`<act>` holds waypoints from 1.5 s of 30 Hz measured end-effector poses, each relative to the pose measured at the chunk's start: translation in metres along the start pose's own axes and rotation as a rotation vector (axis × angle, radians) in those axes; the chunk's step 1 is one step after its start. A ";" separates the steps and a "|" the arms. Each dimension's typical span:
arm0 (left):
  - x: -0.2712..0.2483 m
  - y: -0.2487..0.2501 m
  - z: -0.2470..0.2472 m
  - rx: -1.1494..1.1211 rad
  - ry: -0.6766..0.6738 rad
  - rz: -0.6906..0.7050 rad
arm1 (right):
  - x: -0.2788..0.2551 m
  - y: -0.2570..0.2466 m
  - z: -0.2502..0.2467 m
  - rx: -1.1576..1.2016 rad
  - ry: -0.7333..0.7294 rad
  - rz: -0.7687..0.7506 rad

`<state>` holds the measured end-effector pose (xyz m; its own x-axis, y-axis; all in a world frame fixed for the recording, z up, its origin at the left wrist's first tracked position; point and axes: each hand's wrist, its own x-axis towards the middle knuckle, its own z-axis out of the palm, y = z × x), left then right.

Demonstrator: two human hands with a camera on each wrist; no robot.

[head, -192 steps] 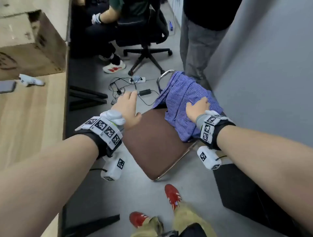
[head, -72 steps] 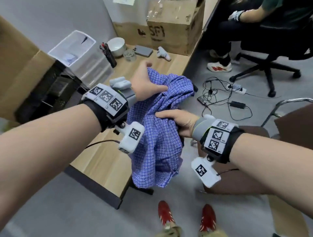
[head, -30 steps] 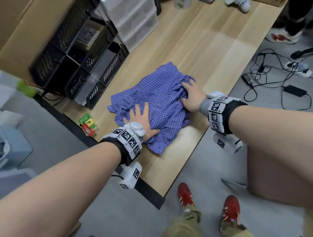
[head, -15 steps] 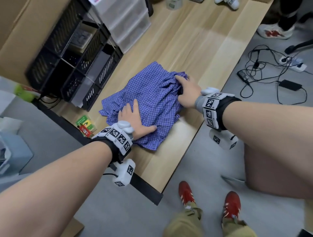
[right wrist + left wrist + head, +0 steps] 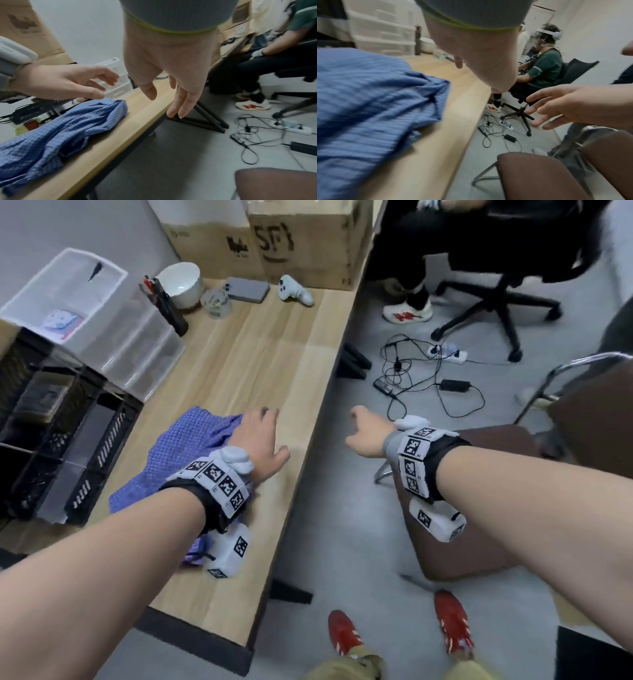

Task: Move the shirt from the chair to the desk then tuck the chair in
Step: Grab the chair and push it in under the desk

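The blue checked shirt lies crumpled on the wooden desk, near its front edge; it also shows as the shirt and the shirt in the wrist views. My left hand hovers above the shirt's right side with relaxed fingers, holding nothing. My right hand is off the desk, over the floor, fingers loose and empty. The brown chair with a chrome frame stands to the right, away from the desk, its seat bare.
A clear drawer unit and black crates stand at the desk's left. A bowl, controller and cardboard boxes sit at the back. Cables lie on the floor. A seated person is on an office chair beyond.
Both hands have lifted off the shirt, which stays on the desk. My right hand has swung right, off the desk towards the chair. The view has turned right.
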<state>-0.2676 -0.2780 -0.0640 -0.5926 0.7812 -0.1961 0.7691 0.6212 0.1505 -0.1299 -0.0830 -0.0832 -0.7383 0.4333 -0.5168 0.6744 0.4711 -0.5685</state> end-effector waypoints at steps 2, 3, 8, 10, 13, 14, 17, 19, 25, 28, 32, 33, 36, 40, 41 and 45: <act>0.020 0.056 0.007 0.004 -0.031 0.057 | -0.012 0.048 -0.032 0.036 0.026 0.061; 0.026 0.080 0.010 0.005 -0.050 0.077 | -0.017 0.069 -0.045 0.062 0.039 0.090; 0.052 0.193 0.024 0.050 -0.215 0.191 | -0.052 0.162 -0.110 0.101 0.097 0.199; 0.065 0.250 0.025 0.047 -0.280 0.242 | -0.070 0.208 -0.146 0.097 0.155 0.267; 0.088 0.332 0.030 0.023 -0.312 0.305 | -0.092 0.276 -0.201 0.058 0.296 0.374; 0.092 0.349 0.032 -0.001 -0.308 0.308 | -0.098 0.290 -0.214 0.050 0.349 0.398; 0.104 0.425 0.045 -0.051 -0.319 0.337 | -0.121 0.353 -0.261 0.001 0.477 0.521; 0.109 0.466 0.054 -0.083 -0.342 0.383 | -0.131 0.390 -0.282 -0.046 0.501 0.615; 0.113 0.540 0.074 -0.060 -0.391 0.501 | -0.135 0.458 -0.300 0.149 0.294 0.701; 0.108 0.584 0.083 0.074 -0.387 0.761 | -0.128 0.471 -0.307 0.281 0.299 0.636; 0.102 0.650 0.113 0.298 -0.364 1.060 | -0.118 0.482 -0.318 0.449 0.276 0.619; 0.102 0.663 0.121 0.348 -0.358 1.091 | -0.116 0.484 -0.321 0.460 0.254 0.612; 0.101 0.687 0.141 0.492 -0.360 1.142 | -0.110 0.483 -0.324 0.430 0.180 0.582; 0.101 0.701 0.165 0.580 -0.373 1.141 | -0.096 0.490 -0.323 0.346 0.087 0.573; 0.101 0.702 0.172 0.574 -0.350 1.141 | -0.093 0.491 -0.323 0.342 0.089 0.581; 0.103 0.707 0.189 0.597 -0.353 1.136 | -0.078 0.499 -0.314 0.258 0.053 0.573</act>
<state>0.2600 0.2297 -0.1613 0.4680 0.7300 -0.4980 0.8318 -0.5542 -0.0307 0.2650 0.3592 -0.1253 -0.2544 0.6025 -0.7565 0.9355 -0.0449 -0.3504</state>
